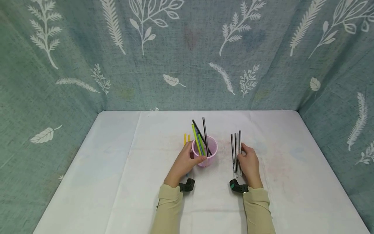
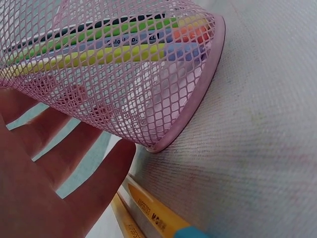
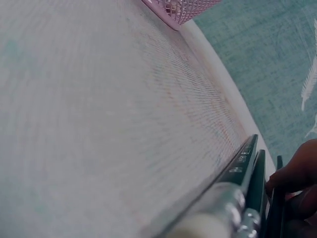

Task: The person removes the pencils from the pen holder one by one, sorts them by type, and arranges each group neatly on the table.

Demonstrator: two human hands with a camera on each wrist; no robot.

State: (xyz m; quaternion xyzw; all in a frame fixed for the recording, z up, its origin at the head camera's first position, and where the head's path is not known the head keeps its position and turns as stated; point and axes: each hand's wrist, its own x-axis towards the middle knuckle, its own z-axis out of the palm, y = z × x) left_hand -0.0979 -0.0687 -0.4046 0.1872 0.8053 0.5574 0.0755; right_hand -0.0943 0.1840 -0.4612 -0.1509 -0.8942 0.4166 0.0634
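Observation:
My left hand holds a pink mesh pen cup around its left side, the thumb across its front. Inside lean colored markers, green, yellow-green and blue among them, and two dark pencils. In the left wrist view, the cup's base rim meets the white cloth. To the right of the cup, my right hand pinches the rightmost of three dark pencils between thumb and fingers. The other two pencils lie side by side just left of it, with silver eraser ends toward me.
Yellow pens with blue ends lie on the cloth beside the cup, partly hidden by my left hand in the head view. A white cloth covers the table. Green leaf-patterned curtains stand at the back and both sides.

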